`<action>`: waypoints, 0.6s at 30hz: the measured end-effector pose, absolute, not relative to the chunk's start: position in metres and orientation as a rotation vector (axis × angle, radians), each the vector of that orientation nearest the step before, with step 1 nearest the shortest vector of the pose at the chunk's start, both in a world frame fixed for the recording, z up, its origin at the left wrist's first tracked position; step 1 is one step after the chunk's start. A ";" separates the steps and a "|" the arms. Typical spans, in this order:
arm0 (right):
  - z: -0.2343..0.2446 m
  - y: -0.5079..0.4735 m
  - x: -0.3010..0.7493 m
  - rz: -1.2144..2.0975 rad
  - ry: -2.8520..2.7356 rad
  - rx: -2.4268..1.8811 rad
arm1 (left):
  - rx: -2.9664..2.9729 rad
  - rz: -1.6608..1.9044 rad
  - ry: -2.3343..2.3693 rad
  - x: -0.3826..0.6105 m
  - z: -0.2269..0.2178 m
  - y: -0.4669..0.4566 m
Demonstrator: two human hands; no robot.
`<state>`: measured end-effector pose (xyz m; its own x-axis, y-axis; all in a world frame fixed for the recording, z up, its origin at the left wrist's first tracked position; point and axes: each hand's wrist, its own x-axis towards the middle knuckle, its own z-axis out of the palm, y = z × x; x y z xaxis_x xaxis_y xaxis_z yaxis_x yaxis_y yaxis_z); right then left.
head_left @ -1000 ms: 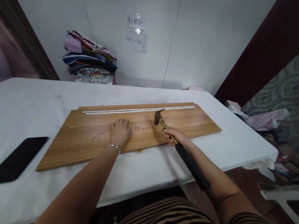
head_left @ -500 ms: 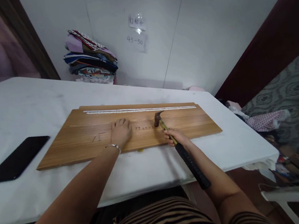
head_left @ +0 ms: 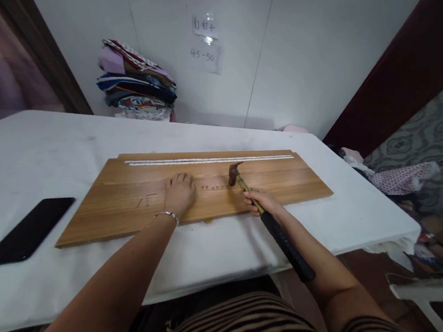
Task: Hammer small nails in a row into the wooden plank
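Note:
My right hand grips a claw hammer partway along its handle, and the black grip end reaches back over my forearm. The hammer head hangs over the wooden board, at the right end of a row of small nails standing in the wood. Whether the head touches a nail, I cannot tell. My left hand lies palm down on the board just left of the row, holding nothing. Several loose nails lie farther left on the wood. Two white strips run along the board's far side.
The board rests on a table with a white cover. A black phone lies to the left. Folded clothes are stacked by the wall, which bears paper notes. A white plastic chair stands at lower right.
The whole view has shifted slightly. My left hand stays on the board, and the hammer head remains over the right end of the nail row with hardly any movement.

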<state>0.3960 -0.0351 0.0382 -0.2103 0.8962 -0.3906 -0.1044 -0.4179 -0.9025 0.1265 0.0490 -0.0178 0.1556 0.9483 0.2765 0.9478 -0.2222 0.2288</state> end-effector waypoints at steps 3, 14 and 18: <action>0.038 -0.035 0.396 1.726 -1.006 -1.280 | 2.392 0.559 1.969 0.126 -0.018 0.049; 0.041 -0.036 0.397 1.686 -1.003 -1.282 | 2.394 0.543 1.962 0.126 -0.014 0.047; 0.038 -0.034 0.398 1.696 -1.000 -1.288 | 2.369 0.555 1.949 0.126 -0.013 0.046</action>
<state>0.3975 -0.0340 0.0382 -0.1939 0.9080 -0.3715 -0.1146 -0.3970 -0.9106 0.1265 0.0462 -0.0129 0.1554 0.9542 0.2557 0.9457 -0.2185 0.2408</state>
